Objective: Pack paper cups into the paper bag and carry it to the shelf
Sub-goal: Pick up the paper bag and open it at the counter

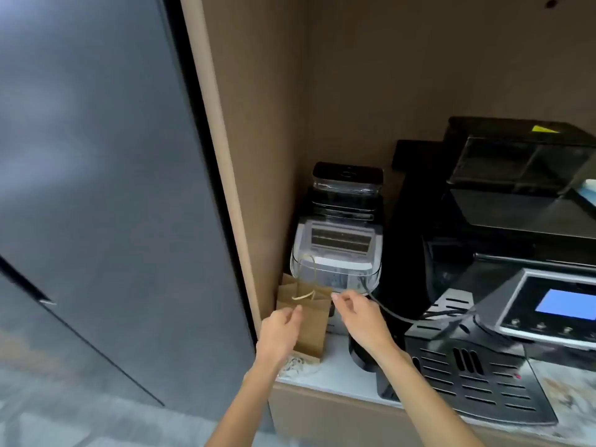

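Both bare forearms are reaching up from the bottom edge toward a recessed shelf with a pale marbled surface. Left hand is sitting just in front of the brown paper bag, fingers loosely curled and slightly apart, with the fingertips at or touching the bag's upper front edge; whether they are actually pinching the paper cannot be told. Right hand is hovering at the bag's right top corner, thumb and forefinger close together near the rim, the other fingers spread; contact is unclear.

Bag is standing upright at the left end of the shelf, against the tan side panel, its twine handles rising and flopping over the open mouth. Contents are not visible; no cups can be made out.

Directly behind the bag, a small grey-and-clear appliance is standing. A large black coffee machine with a lit blue screen is occupying the right side. A dark grey door is filling the left.
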A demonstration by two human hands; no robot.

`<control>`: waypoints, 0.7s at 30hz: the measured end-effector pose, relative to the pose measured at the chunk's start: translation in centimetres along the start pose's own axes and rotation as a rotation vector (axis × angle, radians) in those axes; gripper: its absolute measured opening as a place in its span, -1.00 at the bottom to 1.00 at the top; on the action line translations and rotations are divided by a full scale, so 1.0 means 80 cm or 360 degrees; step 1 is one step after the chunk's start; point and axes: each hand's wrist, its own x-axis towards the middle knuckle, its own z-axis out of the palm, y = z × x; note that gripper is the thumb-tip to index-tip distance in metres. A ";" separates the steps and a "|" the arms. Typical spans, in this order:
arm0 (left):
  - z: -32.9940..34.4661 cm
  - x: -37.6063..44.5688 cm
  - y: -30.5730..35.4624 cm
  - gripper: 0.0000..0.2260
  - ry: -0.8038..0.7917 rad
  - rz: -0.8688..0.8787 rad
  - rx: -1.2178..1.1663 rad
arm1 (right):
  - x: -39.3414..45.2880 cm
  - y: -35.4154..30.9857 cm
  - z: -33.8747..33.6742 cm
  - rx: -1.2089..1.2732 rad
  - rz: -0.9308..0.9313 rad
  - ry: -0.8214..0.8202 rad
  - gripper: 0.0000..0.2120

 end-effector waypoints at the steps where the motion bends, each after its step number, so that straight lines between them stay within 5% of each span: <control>1: 0.004 0.010 -0.002 -0.54 -0.0029 -0.0083 -0.0061 | 0.009 0.000 0.005 0.0004 0.0018 0.0022 -0.66; 10: 0.031 0.057 0.002 -0.46 -0.0077 -0.0524 -0.0325 | 0.046 0.007 0.032 -0.0108 0.0165 0.0014 -0.85; 21: 0.040 0.033 -0.012 -0.69 -0.0009 -0.0158 -0.0223 | -0.002 0.017 0.020 0.0081 0.0008 -0.0168 -0.86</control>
